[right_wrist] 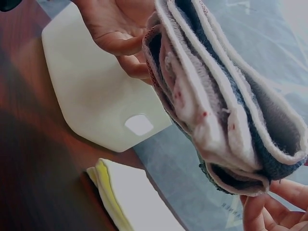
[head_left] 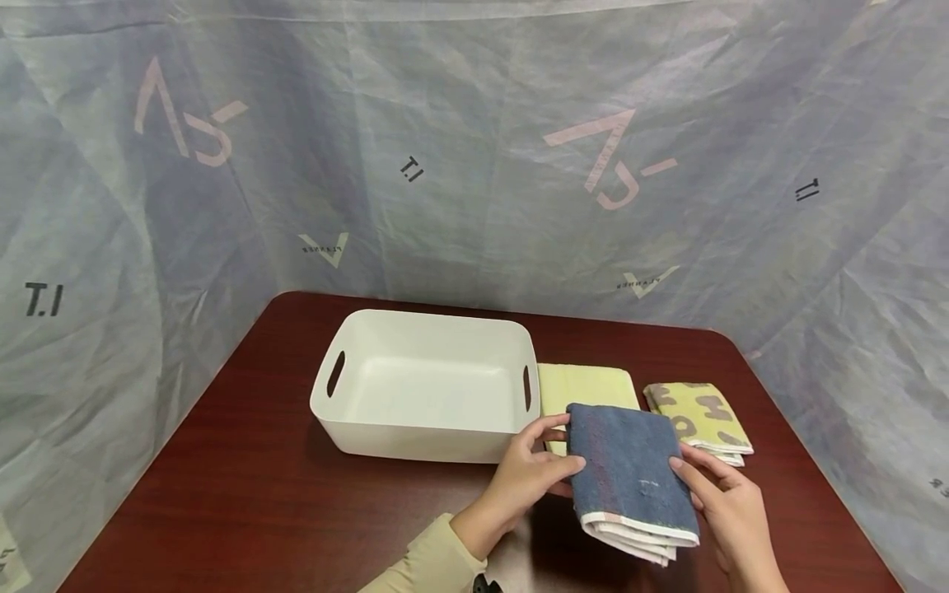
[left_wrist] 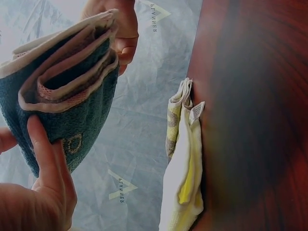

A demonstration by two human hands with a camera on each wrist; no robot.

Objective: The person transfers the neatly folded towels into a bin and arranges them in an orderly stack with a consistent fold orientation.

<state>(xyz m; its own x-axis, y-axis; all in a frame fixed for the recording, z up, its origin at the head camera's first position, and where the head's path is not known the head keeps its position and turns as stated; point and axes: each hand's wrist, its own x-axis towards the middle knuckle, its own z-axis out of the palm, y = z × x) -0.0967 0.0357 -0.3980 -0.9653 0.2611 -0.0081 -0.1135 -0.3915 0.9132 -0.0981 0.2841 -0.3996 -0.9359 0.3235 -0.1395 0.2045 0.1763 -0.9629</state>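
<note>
A folded blue towel (head_left: pixel 630 465) with white edges is held above the table between both hands. The left hand (head_left: pixel 522 469) pinches its left side, thumb on top and fingers beneath. On the opposite side the right hand (head_left: pixel 730 502) grips it the same way. In the left wrist view the towel (left_wrist: pixel 62 96) shows its stacked folds, with fingers of the left hand (left_wrist: pixel 43 192) under it. Its white-trimmed layers also fill much of the right wrist view. Partly hidden behind it, a folded pale yellow towel (head_left: pixel 589 387) lies on the table.
A white bin (head_left: pixel 426 443) with handle slots stands left of the yellow towel, nothing visible inside. To the right lies a folded yellow towel with grey letters (head_left: pixel 700 412). All rest on a dark red wooden table (head_left: pixel 245 494); a printed grey sheet (head_left: pixel 474 165) hangs around it.
</note>
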